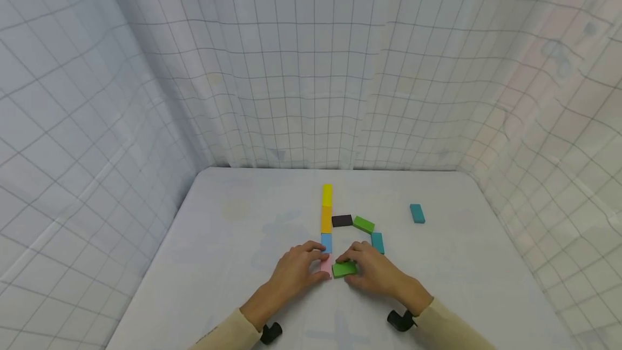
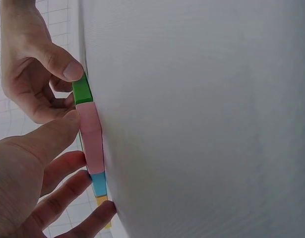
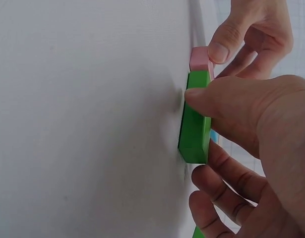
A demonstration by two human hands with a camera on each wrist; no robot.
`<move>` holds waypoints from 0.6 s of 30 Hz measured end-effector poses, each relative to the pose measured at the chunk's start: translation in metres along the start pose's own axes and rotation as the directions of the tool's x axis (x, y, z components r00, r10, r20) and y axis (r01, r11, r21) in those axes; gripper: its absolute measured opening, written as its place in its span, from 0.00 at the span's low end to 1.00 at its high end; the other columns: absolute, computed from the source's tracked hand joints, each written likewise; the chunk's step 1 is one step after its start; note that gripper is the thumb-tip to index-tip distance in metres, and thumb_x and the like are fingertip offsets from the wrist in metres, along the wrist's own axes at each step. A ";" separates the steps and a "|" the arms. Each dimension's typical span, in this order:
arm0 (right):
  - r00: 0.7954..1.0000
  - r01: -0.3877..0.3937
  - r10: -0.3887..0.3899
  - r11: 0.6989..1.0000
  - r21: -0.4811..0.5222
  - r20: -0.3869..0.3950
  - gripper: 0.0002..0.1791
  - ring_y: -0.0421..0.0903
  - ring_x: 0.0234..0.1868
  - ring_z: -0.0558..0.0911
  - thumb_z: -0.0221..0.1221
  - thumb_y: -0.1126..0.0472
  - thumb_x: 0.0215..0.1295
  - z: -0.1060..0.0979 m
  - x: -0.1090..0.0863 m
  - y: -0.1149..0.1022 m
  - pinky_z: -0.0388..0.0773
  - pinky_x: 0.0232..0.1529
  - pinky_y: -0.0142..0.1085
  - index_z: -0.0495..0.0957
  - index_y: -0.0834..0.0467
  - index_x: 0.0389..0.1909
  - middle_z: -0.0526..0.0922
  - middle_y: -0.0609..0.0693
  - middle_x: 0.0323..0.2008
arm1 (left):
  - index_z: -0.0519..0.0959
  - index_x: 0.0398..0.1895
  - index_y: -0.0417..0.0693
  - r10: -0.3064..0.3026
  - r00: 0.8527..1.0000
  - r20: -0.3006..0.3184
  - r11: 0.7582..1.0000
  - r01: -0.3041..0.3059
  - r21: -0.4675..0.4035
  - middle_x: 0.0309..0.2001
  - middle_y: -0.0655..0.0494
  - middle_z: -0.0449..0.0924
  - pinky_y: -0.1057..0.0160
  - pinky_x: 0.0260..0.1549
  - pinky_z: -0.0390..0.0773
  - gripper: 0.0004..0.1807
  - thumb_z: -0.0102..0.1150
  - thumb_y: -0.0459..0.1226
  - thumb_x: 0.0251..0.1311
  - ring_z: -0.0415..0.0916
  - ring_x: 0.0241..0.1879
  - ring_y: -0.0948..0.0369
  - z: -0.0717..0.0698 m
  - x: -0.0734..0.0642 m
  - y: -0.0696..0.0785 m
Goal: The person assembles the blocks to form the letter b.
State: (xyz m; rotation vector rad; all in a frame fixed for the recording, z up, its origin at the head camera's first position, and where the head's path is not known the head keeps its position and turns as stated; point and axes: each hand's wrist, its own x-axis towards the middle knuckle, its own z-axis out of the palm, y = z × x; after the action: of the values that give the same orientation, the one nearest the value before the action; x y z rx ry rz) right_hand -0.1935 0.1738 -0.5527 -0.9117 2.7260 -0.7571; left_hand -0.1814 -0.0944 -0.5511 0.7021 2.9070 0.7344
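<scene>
My right hand [image 1: 371,269] pinches a green block [image 1: 344,269], thumb on its near side and fingers on its far side. That block's left end meets or nearly meets a pink block [image 2: 91,136]. My left hand [image 1: 296,269] rests against the pink block with thumb and index finger, its other fingers spread beside the blue block [image 1: 326,242]. Beyond the blue block the column continues with an orange block [image 1: 326,220] and a yellow block [image 1: 327,195]. A black block [image 1: 342,221], another green block [image 1: 363,224] and a teal block [image 1: 377,243] curve around to the right.
A second teal block [image 1: 417,213] lies apart on the right side of the white table [image 1: 233,204]. Grid-patterned white curtains [image 1: 311,69] enclose the table at the back and both sides. Black wrist devices [image 1: 400,320] are on both forearms.
</scene>
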 end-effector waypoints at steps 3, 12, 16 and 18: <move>1.000 -0.006 0.006 1.000 -0.004 0.004 0.22 0.39 0.58 0.81 0.81 0.55 0.74 -0.002 -0.001 -0.001 0.89 0.65 0.42 0.91 0.48 0.66 0.88 0.41 0.58 | 0.94 0.66 0.52 -0.002 1.000 0.000 1.000 0.002 -0.004 0.69 0.53 0.90 0.28 0.73 0.84 0.28 0.87 0.50 0.66 0.89 0.66 0.47 0.000 -0.001 0.000; 0.999 -0.015 0.014 1.000 -0.014 -0.048 0.22 0.42 0.58 0.83 0.80 0.55 0.75 -0.013 -0.005 0.001 0.90 0.63 0.45 0.90 0.48 0.67 0.88 0.43 0.60 | 0.94 0.66 0.51 0.009 1.000 -0.012 1.000 -0.009 0.001 0.69 0.53 0.90 0.29 0.73 0.84 0.27 0.87 0.50 0.67 0.89 0.67 0.48 -0.001 -0.001 0.001; 0.997 0.001 -0.002 1.000 -0.009 -0.081 0.22 0.45 0.58 0.86 0.79 0.56 0.76 -0.017 -0.007 0.004 0.90 0.64 0.45 0.90 0.50 0.67 0.89 0.44 0.61 | 0.94 0.66 0.52 -0.006 1.000 -0.001 1.000 0.006 0.001 0.69 0.54 0.90 0.31 0.74 0.84 0.28 0.87 0.51 0.67 0.89 0.68 0.49 0.000 -0.001 0.002; 0.995 0.011 -0.012 1.000 -0.017 -0.097 0.22 0.46 0.58 0.87 0.79 0.56 0.76 -0.020 -0.007 0.007 0.90 0.64 0.46 0.90 0.51 0.67 0.90 0.45 0.61 | 0.94 0.66 0.52 -0.011 1.000 0.003 1.000 0.011 -0.002 0.69 0.54 0.90 0.31 0.74 0.84 0.28 0.87 0.51 0.67 0.89 0.68 0.49 0.000 -0.001 0.002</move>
State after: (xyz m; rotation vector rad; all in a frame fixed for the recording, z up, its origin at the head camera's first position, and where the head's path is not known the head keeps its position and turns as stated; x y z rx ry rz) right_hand -0.1970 0.1910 -0.5392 -0.9179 2.8173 -0.8027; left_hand -0.1799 -0.0929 -0.5500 0.6852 2.9044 0.7348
